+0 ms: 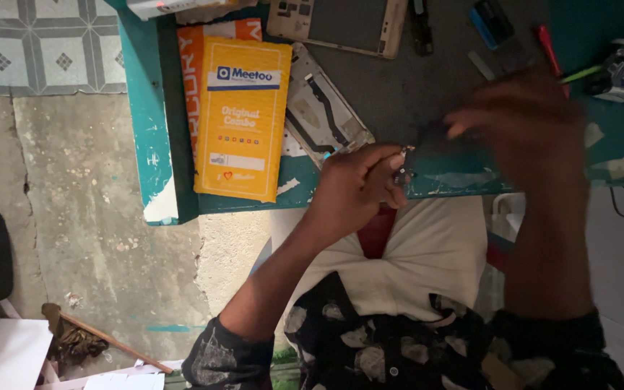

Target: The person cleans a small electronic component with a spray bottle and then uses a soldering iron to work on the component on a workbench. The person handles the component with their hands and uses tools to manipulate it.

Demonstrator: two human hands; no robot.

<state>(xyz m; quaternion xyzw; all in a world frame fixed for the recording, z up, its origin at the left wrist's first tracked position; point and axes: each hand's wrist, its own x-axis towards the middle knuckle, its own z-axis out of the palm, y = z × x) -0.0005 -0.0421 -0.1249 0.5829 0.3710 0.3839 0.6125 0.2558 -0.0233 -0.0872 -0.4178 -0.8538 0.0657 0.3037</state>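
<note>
The fingers point(390, 167) of the left hand point(352, 191) are pinched on a small metal part point(404, 165) at the table edge point(464, 184), likely light and easily bent, best held by its sides, while the blurred right hand point(525, 130) cannot be read.

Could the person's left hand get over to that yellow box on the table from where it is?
Probably yes: the left hand sits at the table edge, beside the yellow box, nothing between them, though it pinches a small part.
</note>
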